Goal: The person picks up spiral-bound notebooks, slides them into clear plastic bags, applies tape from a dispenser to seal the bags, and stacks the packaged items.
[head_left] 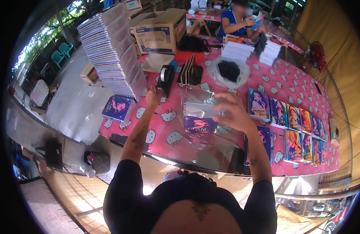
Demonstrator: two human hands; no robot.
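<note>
My left hand is at the near end of a black tape dispenser with a pale roll. Its fingers are drawn together against that end; any strip of tape between them is too small to see. In front of me a notebook with a purple cover lies inside a clear plastic bag, with a white patch above its cover picture. Over the right side of this bag hovers my right hand, fingers spread and curved, with nothing visibly gripped.
A tall stack of spiral notebooks stands at the left, beside a purple notebook. Rows of colourful notebooks lie right. Farther back are a black-filled plastic bag, cardboard boxes and a seated person holding a book.
</note>
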